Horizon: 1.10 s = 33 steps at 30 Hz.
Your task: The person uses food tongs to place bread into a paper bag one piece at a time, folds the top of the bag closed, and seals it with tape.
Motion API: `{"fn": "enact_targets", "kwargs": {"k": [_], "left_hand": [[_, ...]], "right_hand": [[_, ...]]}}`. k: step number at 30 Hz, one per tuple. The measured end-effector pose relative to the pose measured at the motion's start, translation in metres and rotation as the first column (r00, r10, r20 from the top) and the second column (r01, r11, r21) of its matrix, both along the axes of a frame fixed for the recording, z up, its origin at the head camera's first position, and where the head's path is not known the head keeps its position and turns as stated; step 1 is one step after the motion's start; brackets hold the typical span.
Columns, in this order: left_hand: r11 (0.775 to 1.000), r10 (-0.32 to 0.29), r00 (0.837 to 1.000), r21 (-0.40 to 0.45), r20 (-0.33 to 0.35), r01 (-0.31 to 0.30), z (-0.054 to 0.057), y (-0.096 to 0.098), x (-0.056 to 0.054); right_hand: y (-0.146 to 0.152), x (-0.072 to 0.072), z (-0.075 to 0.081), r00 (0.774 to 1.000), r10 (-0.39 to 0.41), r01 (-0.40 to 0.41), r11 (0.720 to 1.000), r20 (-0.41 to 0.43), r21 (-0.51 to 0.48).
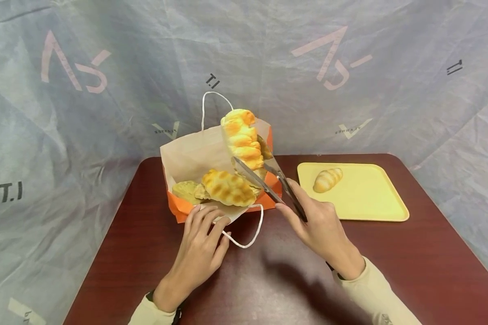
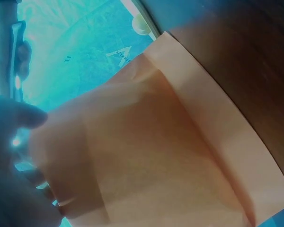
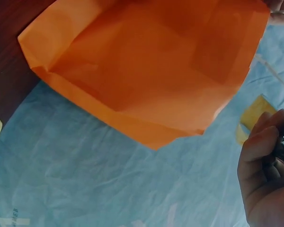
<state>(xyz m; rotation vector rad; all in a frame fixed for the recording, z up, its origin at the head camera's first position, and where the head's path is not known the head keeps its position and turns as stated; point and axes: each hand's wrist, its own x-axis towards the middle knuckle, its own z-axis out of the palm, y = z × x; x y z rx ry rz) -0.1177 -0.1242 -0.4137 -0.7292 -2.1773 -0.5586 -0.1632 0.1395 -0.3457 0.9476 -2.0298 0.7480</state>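
An orange paper bag [image 1: 197,151] with a pale inside and white cord handles stands open on the table. My left hand [image 1: 201,248] grips its near rim, fingers over the edge and thumb below. My right hand [image 1: 323,225] holds metal tongs [image 1: 293,198]. Between the tongs' arms, a braided bread [image 1: 244,140] stands upright over the bag's right side; its lower end is partly hidden. A golden bumpy bread [image 1: 229,187] and a duller yellow bread [image 1: 185,192] lie in the bag's mouth. In the right wrist view, the bag's orange side hides its contents.
On the right of the dark red table [image 1: 244,280] lies a yellow tray [image 1: 370,194] with one striped bread roll [image 1: 327,179] at its left side. A grey printed sheet [image 1: 260,54] hangs behind the table. One cord handle [image 1: 248,243] droops over the near side of the bag.
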Motion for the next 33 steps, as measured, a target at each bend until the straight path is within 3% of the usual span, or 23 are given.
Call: {"fn": "enact_targets", "kwargs": {"k": [7, 14, 28, 33], "left_hand": [[1.000, -0.003, 1.000, -0.006, -0.008, 0.003, 0.002, 0.001, -0.001], [1.000, -0.006, 1.000, -0.007, -0.012, 0.006, 0.003, 0.001, 0.000], [1.000, -0.003, 1.000, -0.020, -0.006, 0.002, 0.001, 0.002, 0.001], [1.000, -0.001, 1.000, -0.019, -0.004, 0.001, 0.000, 0.002, 0.001]], "right_hand": [[-0.010, 0.000, -0.001, 0.998, 0.036, -0.040, 0.997, 0.060, 0.070], [-0.017, -0.001, 0.000, 0.991, 0.019, -0.035, 0.992, 0.130, 0.124], [-0.018, -0.002, -0.002, 0.985, 0.002, -0.016, 0.997, 0.172, 0.081], [-0.012, 0.001, -0.003, 0.989, 0.008, -0.018, 0.998, 0.151, 0.062]]}}
